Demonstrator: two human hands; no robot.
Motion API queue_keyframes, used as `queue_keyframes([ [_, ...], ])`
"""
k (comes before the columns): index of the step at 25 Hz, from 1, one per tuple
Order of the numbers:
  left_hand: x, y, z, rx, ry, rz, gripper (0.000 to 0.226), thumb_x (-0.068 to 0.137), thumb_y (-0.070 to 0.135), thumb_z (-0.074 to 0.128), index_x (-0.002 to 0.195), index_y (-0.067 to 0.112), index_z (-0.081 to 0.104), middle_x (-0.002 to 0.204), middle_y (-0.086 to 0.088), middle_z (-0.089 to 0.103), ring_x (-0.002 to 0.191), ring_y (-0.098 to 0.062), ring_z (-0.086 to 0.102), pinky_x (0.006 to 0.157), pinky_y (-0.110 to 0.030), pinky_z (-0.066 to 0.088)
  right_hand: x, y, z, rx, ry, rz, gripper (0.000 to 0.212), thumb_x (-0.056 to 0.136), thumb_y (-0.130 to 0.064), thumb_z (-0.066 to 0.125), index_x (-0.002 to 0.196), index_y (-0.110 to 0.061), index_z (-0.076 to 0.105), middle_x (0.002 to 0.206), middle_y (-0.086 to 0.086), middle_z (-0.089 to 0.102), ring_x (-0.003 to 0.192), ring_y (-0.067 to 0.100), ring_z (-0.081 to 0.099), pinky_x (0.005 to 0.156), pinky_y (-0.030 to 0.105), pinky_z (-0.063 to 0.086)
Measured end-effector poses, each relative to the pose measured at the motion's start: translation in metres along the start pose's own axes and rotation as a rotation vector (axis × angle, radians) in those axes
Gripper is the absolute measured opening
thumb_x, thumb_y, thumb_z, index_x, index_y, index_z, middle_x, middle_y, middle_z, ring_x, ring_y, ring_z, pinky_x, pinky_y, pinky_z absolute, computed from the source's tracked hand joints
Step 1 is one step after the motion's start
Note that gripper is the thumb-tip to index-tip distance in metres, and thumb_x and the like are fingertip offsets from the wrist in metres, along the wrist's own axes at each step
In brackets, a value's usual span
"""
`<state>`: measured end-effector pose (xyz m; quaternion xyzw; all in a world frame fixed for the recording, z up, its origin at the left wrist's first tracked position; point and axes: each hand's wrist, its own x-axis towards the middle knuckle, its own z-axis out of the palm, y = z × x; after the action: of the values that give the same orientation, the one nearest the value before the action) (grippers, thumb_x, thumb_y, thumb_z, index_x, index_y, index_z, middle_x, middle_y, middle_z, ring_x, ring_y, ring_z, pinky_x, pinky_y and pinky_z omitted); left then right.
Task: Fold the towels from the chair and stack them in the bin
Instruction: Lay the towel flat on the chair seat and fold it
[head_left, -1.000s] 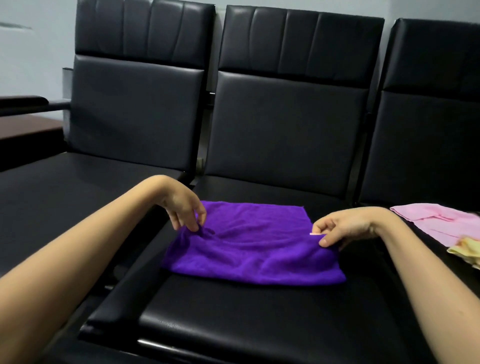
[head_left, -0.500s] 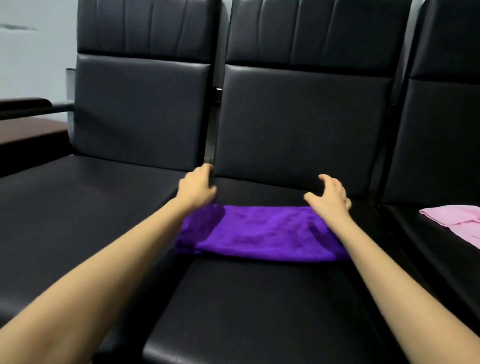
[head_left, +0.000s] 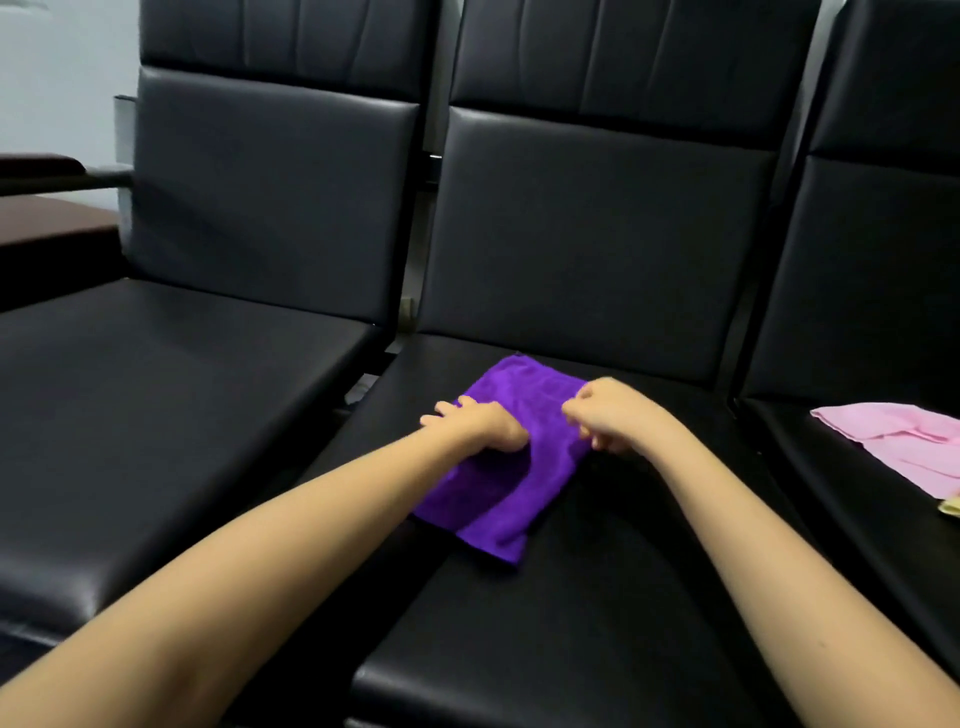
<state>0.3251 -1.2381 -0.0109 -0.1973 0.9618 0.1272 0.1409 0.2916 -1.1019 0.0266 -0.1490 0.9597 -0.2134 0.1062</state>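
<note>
A purple towel (head_left: 498, 499) lies folded into a narrow rectangle on the middle black chair seat (head_left: 597, 613), angled from far right to near left. My left hand (head_left: 478, 426) presses on its left side, fingers stretched out toward the left. My right hand (head_left: 608, 415) has its fingers curled and pinches the towel's right edge. A pink towel (head_left: 893, 441) lies spread on the right seat. No bin is in view.
A yellow cloth (head_left: 943, 519) peeks in at the right edge below the pink towel. Left of the middle chair is another black seat (head_left: 156, 405), and beyond it a dark armrest and table (head_left: 47, 218). Tall backrests stand behind.
The purple towel went from a wide strip to a narrower folded rectangle. Both hands moved from its far corners to meet over its middle.
</note>
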Motion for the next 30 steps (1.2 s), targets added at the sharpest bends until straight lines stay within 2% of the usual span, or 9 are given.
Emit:
queue_keyframes([
  [2,-0.011,0.004,-0.016,0.015,0.058,0.118,0.038,0.095,0.031,0.042,0.12,0.007,0.058,0.13,-0.015,0.056,0.114,-0.032,0.055,0.097,-0.037,0.043,-0.008,0.002,0.0,-0.099,-0.22,0.149,0.025,0.096,-0.016,0.038,0.077,-0.007,0.052,0.067,0.008,0.055,0.053,0.018,0.049,0.05,0.022,0.04],
  [5,-0.015,-0.012,-0.023,-0.088,0.2,0.084,0.02,0.089,0.023,0.05,0.096,0.008,0.062,0.101,-0.013,0.066,0.093,-0.031,0.064,0.078,-0.033,0.05,-0.006,0.018,0.005,-0.034,-0.152,0.341,0.028,0.094,-0.013,0.039,0.071,-0.005,0.053,0.06,0.006,0.053,0.049,0.014,0.048,0.046,0.022,0.039],
  [8,-0.019,-0.02,-0.012,-0.311,0.165,0.027,0.022,0.088,0.022,0.058,0.075,0.007,0.051,0.068,-0.006,0.054,0.063,-0.023,0.056,0.058,-0.028,0.046,-0.002,0.036,0.018,0.147,0.057,0.411,0.027,0.086,-0.012,0.052,0.061,-0.006,0.053,0.057,0.006,0.055,0.049,0.017,0.049,0.047,0.022,0.04],
  [11,-0.021,-0.019,-0.006,-0.37,0.205,-0.02,0.022,0.084,0.02,0.063,0.073,0.008,0.048,0.071,-0.003,0.052,0.077,-0.024,0.057,0.06,-0.026,0.042,-0.008,0.051,0.027,0.256,0.187,0.441,0.019,0.075,-0.011,0.062,0.06,-0.008,0.051,0.062,0.009,0.055,0.057,0.024,0.051,0.058,0.027,0.042],
  [17,-0.032,-0.022,-0.018,-0.886,-0.113,-0.139,0.034,0.093,0.01,0.052,0.06,0.012,0.041,0.037,0.002,0.039,0.029,-0.005,0.03,0.027,-0.011,0.018,-0.028,0.055,-0.005,0.618,-0.137,0.484,0.04,0.097,-0.013,0.049,0.058,-0.011,0.038,0.03,-0.004,0.037,0.021,0.003,0.026,0.023,0.012,0.017],
  [19,-0.034,-0.026,-0.027,-1.105,-0.152,-0.141,0.029,0.094,0.009,0.048,0.066,0.012,0.043,0.032,0.002,0.045,0.022,-0.003,0.035,0.025,-0.01,0.022,-0.028,0.056,-0.014,0.85,-0.127,0.451,0.034,0.099,-0.011,0.042,0.066,-0.01,0.042,0.029,-0.004,0.045,0.018,0.001,0.03,0.024,0.009,0.02],
  [22,-0.037,-0.021,-0.049,-1.526,-0.128,0.014,0.019,0.097,0.007,0.042,0.079,0.007,0.047,0.061,-0.012,0.063,0.055,-0.019,0.059,0.039,-0.019,0.048,-0.025,0.047,-0.029,1.085,0.043,0.218,0.026,0.1,-0.004,0.039,0.076,-0.015,0.042,0.043,0.002,0.061,0.03,0.002,0.052,0.032,0.01,0.038],
  [27,-0.047,-0.004,-0.086,-1.856,0.208,0.494,0.022,0.094,0.006,0.05,0.076,0.017,0.049,0.065,0.002,0.068,0.075,-0.012,0.063,0.079,-0.025,0.049,-0.033,0.024,-0.071,1.28,0.437,-0.349,0.027,0.097,0.003,0.041,0.079,-0.017,0.045,0.081,0.004,0.059,0.072,0.008,0.066,0.068,0.017,0.053],
  [30,-0.036,-0.01,-0.067,-1.701,0.104,0.401,0.023,0.093,0.012,0.055,0.072,0.018,0.048,0.069,-0.001,0.057,0.055,-0.004,0.06,0.06,-0.017,0.051,-0.036,0.038,-0.062,1.145,0.328,-0.177,0.028,0.097,0.002,0.042,0.076,-0.017,0.045,0.08,0.004,0.056,0.073,0.012,0.06,0.066,0.02,0.051],
])
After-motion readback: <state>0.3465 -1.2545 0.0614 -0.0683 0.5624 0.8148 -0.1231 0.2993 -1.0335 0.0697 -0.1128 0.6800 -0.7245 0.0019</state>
